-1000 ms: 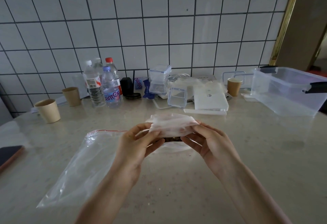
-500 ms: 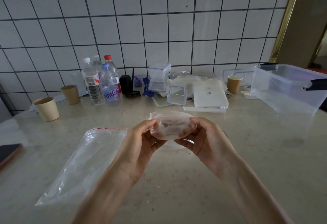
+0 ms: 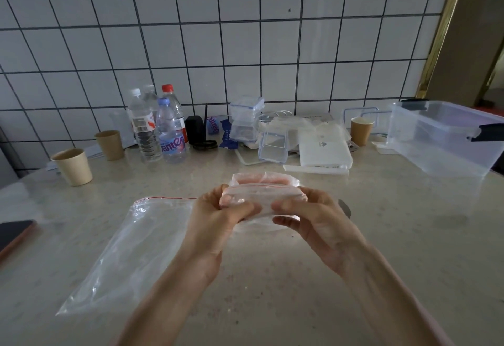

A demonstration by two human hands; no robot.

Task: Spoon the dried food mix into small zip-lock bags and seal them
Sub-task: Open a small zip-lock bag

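Only one label reads at all: the nearest water bottle (image 3: 172, 138) shows curly letters, something like "anten", and I can't make out the rest. Behind it stand more bottles, one with a red cap (image 3: 167, 88). Paper cups (image 3: 73, 166) sit to the left, a big clear storage tub (image 3: 444, 138) to the right, small lidded boxes (image 3: 246, 119) and a white flat box (image 3: 324, 149) between them. A large empty zip bag (image 3: 131, 253) lies on the table (image 3: 409, 236), partly under my left forearm. Above the table, my left hand (image 3: 218, 217) and right hand (image 3: 313, 217) pinch the small zip-lock bag (image 3: 261, 192), crumpled, pinkish inside, red-lined at the top.
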